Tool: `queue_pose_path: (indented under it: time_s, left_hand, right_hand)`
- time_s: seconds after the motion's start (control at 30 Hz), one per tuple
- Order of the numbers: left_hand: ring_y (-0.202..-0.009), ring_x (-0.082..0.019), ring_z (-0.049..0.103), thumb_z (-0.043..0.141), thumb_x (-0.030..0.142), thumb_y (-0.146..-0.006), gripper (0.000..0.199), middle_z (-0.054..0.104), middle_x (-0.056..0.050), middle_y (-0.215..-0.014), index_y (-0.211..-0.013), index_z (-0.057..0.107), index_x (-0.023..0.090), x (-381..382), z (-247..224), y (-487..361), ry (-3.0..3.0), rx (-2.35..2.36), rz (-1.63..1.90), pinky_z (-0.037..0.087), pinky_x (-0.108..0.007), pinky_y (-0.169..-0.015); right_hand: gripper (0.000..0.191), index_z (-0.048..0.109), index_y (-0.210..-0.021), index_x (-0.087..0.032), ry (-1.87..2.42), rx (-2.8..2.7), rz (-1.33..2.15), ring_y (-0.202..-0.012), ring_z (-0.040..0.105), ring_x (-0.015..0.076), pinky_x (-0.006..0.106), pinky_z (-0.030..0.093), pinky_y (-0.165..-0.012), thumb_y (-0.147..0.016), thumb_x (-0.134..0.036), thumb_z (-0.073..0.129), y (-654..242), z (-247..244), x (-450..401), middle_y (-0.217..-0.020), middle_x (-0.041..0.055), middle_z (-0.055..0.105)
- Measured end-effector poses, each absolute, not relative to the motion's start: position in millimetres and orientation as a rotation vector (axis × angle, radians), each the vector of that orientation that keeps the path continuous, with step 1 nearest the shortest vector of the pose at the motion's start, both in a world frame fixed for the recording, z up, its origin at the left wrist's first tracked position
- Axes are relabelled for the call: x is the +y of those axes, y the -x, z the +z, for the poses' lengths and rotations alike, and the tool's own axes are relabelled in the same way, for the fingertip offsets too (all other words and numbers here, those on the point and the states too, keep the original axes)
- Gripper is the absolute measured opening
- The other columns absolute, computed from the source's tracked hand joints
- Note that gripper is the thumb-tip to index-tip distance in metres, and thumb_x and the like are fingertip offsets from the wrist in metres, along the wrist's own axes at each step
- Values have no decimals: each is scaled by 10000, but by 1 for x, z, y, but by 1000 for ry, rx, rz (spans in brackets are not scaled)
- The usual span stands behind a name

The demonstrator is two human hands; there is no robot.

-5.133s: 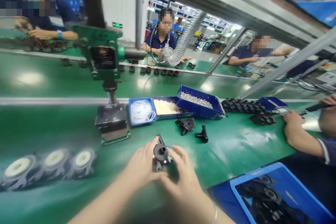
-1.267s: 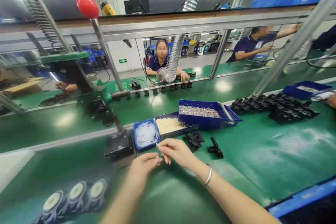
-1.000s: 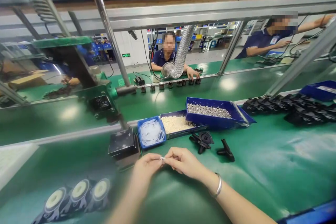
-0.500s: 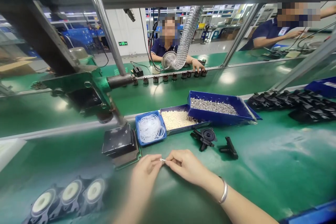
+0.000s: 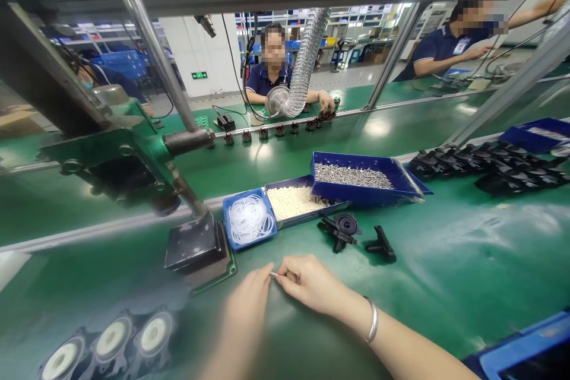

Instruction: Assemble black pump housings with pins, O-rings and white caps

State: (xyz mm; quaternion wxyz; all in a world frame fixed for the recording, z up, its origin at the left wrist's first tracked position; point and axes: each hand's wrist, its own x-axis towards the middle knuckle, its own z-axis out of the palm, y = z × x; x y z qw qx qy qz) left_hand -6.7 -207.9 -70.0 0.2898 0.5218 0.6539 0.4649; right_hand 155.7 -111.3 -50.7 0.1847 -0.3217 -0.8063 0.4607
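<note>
A small pale pin [image 5: 274, 274] spans the short gap between my two hands, above the green table. My left hand [image 5: 253, 294] is closed in a pinch at its left end. The fingertips of my right hand [image 5: 305, 282] pinch its right end, and a silver bangle is on that wrist. Beyond my hands lie a black round-faced part [image 5: 345, 228] and a black T-shaped part [image 5: 382, 246]. A blue tray [image 5: 228, 233] of clear rings stands just past my left hand.
A green press [image 5: 129, 160] with a black block [image 5: 196, 240] stands at left. Blue bins hold cream pieces [image 5: 294, 202] and metal pins [image 5: 354, 176]. White-ringed parts [image 5: 111, 338] lie lower left, black parts [image 5: 485, 166] at right. Two people sit across the bench.
The view has shifted slightly, so the bench items appear a little further left. My hands still meet at the small pin, with the left one turned more edge-on.
</note>
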Motion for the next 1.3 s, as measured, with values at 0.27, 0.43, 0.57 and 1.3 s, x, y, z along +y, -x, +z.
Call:
queue_pose_path:
  time_s: [0.27, 0.43, 0.57, 1.3]
  left_hand:
    - [-1021, -257, 689, 671, 313, -843, 232, 750, -79, -1071, -1053, 757, 268, -208, -66, 7, -1269, 1702, 1308, 497, -322, -960]
    - [-967, -274, 691, 793, 473, -698, 378, 745, -83, -983, -963, 731, 210, -207, -65, 14, -912, 1627, 1376, 542, -349, -888]
    - [-1062, -284, 668, 815, 496, -667, 470, 729, -76, -1095, -1048, 707, 244, -211, -72, 14, -1000, 1616, 1363, 516, -359, -953]
    - [-1072, -298, 672, 625, 684, -790, 650, 696, -148, -1165, -1236, 633, 211, -218, -46, -32, -422, 812, 1174, 491, -435, -960]
  right_hand:
    - [224, 565, -857, -181, 809, -2074, 1687, -467, 426, 81, 191, 311, -474, -937, -390, 546, -154, -54, -106, -584, -55, 521]
    - [438, 554, -929, -175, 670, -1912, 1963, -426, 467, 74, 187, 373, -439, -876, -609, 581, -147, -56, -111, -600, -53, 555]
    - [443, 577, -911, -169, 639, -1780, 1939, -469, 508, 73, 195, 423, -470, -849, -603, 639, -155, -38, -117, -660, -30, 585]
    - [196, 735, -875, -213, 602, -2074, 1488, -973, 590, 198, 348, 478, -925, -893, -403, 689, -226, 15, -170, -977, 64, 575]
